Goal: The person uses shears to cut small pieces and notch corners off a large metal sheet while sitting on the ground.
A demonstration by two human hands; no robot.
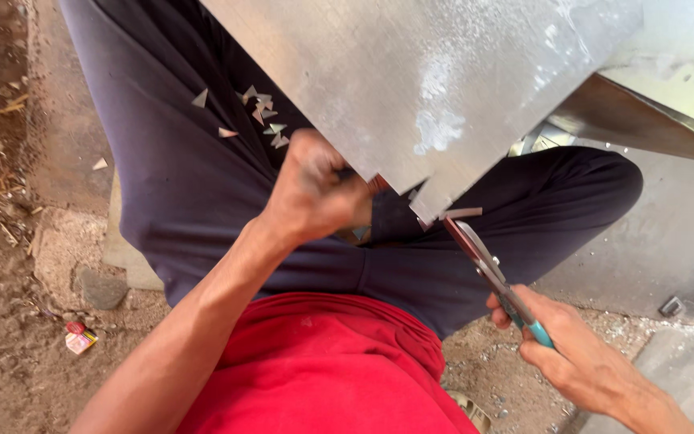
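Head view, looking straight down at a seated person: red shirt [323, 362] at bottom centre, dark trousers [202, 201] across the middle.

Left hand [315, 197], centre frame: fist closed tight on the lower edge of the metal sheet [411, 80]. The sheet is big, dull grey, and fills the top centre and upper right. Its lower edge is notched, with a small strip bent out just right of centre.

Right hand [572, 354], lower right: fingers wrapped shut round the teal handles of the snips [487, 269]. The blades point up-left, tips right at the notched edge of the sheet, parted only a little, with the bent strip at the tips.

Small triangular metal offcuts [263, 112] lie scattered on the trousers, upper left of centre, just beside the sheet edge.

Bare dirt ground [2, 241] on the left. A small red and yellow wrapper [79, 337] lies there, lower left. Concrete slab [668, 233] at right.
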